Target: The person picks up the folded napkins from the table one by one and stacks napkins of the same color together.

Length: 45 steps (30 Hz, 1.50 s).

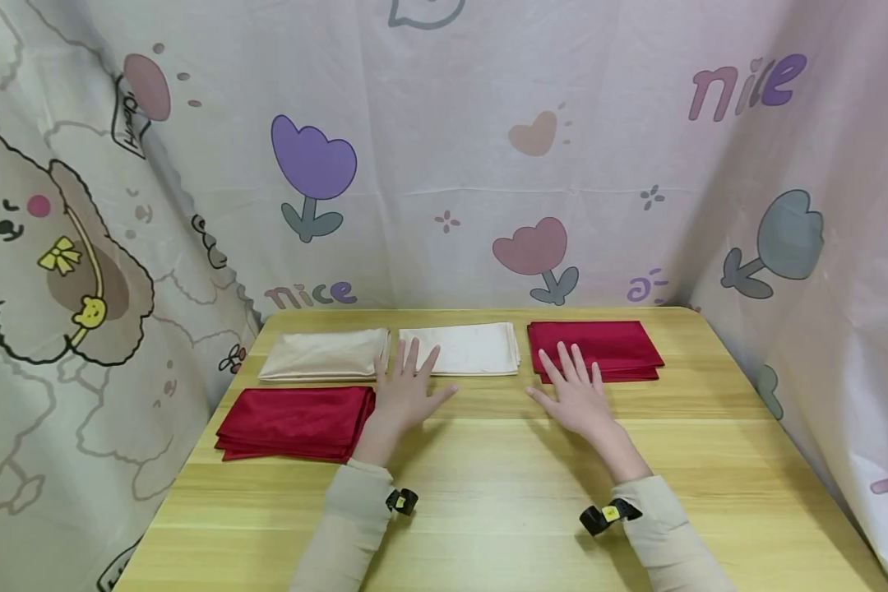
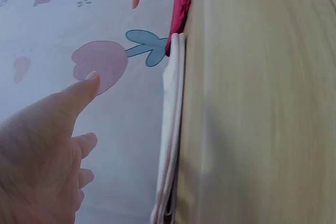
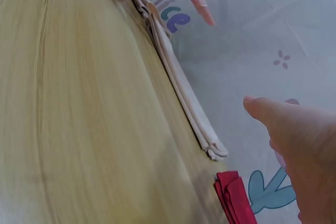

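My left hand (image 1: pixel 405 396), fingers spread and straight, hovers over the table between the beige folded cloth (image 1: pixel 324 353) and the white folded cloth (image 1: pixel 469 349). Close below its wrist lies a red folded cloth (image 1: pixel 292 422) at the left. Spread the same way, my right hand (image 1: pixel 573 395) is nearest to another red folded cloth (image 1: pixel 595 349) at the back right, its fingertips overlapping that cloth in the head view. Both wrist views show the hands raised above the tabletop, holding nothing. The white cloth's folded layers (image 2: pixel 170 124) appear edge-on in the left wrist view.
The wooden table (image 1: pixel 488 501) has a printed curtain (image 1: pixel 429 238) hanging behind it and at both sides. Each sleeved wrist carries a small black camera, one on the left (image 1: pixel 402 501) and one on the right (image 1: pixel 610 515).
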### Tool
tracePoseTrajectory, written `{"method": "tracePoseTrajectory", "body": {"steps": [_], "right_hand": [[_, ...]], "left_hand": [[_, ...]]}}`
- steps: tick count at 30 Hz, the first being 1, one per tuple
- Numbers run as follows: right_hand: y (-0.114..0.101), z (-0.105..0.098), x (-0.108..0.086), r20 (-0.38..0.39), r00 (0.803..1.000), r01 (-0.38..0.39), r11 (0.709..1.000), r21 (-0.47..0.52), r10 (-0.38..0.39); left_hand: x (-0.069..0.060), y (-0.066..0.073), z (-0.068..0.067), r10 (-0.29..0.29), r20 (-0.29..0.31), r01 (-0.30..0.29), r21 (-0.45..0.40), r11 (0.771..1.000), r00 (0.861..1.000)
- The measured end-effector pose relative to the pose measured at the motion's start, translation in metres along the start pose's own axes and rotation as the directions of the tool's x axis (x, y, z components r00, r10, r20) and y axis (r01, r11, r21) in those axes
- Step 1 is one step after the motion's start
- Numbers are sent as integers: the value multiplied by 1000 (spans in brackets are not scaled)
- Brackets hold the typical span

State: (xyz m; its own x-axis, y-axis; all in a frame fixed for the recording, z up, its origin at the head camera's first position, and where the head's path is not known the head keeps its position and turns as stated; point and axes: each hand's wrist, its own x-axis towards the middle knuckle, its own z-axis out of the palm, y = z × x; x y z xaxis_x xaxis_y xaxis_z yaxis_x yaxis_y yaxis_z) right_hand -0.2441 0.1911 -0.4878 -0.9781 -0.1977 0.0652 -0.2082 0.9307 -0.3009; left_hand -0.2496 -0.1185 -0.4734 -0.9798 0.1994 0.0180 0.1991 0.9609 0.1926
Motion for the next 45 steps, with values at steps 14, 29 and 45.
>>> {"method": "tracePoseTrajectory", "body": {"steps": [14,29,45], "right_hand": [[-27,-2,-9,-16,997,73,997,31,-73],[-60,5,-14,-16,989,149,985,91,-148],[-98,20,-9,44,970,226,951,209,-240]], "left_hand": [[-33,-18,-31,-40,-36,37,-60,997,999],[-64,-49,-45,-137,-56,128,-137,982,989],[-93,-87,-69,-173,0,164,-327,931,985]]}}
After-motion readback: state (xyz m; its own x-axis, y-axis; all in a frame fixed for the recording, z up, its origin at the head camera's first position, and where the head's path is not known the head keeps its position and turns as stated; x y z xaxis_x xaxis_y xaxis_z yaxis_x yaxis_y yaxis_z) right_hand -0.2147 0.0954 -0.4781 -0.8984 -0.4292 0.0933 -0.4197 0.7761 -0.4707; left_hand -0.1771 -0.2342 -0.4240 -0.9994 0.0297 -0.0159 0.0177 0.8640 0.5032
